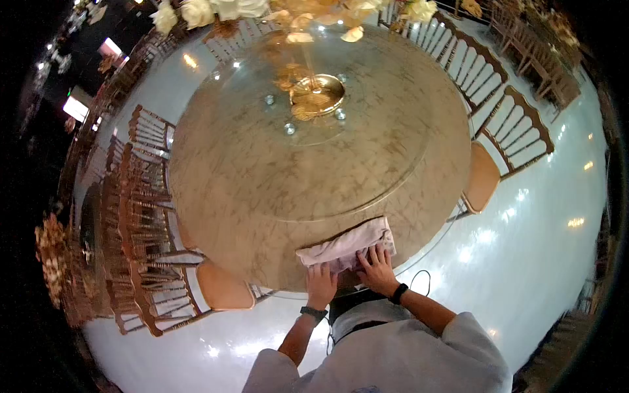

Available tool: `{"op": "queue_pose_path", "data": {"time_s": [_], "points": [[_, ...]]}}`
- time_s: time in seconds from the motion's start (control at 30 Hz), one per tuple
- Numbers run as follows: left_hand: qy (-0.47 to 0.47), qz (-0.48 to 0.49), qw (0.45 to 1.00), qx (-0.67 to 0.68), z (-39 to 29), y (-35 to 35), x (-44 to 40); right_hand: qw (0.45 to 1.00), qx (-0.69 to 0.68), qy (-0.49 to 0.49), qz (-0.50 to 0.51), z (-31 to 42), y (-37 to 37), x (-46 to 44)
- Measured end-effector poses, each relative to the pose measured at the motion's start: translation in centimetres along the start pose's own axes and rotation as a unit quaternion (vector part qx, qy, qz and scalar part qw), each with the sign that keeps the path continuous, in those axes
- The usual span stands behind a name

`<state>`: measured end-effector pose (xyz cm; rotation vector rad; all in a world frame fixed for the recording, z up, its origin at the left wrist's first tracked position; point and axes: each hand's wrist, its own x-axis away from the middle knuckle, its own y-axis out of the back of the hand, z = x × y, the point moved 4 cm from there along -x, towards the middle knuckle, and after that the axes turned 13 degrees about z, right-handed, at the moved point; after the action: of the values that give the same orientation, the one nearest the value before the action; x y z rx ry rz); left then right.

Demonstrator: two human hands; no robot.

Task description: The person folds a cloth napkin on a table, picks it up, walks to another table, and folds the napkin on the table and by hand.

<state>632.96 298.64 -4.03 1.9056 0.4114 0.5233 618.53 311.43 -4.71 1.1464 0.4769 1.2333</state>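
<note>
A folded pale pink cloth lies slantwise near the front edge of the round brown marbled table. My left hand rests at the cloth's near left edge, fingers stretched forward onto it. On the cloth's right part lies my right hand, its fingers spread and flat. Neither hand is closed around the cloth. Each wrist wears a dark band.
A round glass turntable covers the table's middle, bearing a gold-coloured base with small glass balls around it. White flowers hang over the far side. Wooden chairs stand left and right. The floor is glossy white.
</note>
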Motion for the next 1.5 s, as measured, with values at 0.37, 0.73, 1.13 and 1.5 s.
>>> {"op": "queue_pose_path", "data": {"time_s": [0.37, 0.73, 1.13, 1.5], "points": [[0.002, 0.004, 0.997, -0.071, 1.5, 0.1, -4.2, 0.997, 0.015, -0.007, -0.078, -1.8, 1.3, -7.6], [0.037, 0.002, 0.997, -0.060, 2.4, -0.7, -10.1, 0.999, -0.003, 0.000, -0.039, -3.2, 3.4, -11.2], [-0.037, 0.058, 0.997, -0.045, -0.3, 1.6, -6.8, 0.999, 0.027, 0.014, -0.012, -1.4, 2.4, -5.3], [-0.012, 0.009, 0.998, -0.060, 2.0, 1.4, -9.7, 0.999, -0.003, 0.040, -0.032, 0.3, 4.3, -11.5]]}}
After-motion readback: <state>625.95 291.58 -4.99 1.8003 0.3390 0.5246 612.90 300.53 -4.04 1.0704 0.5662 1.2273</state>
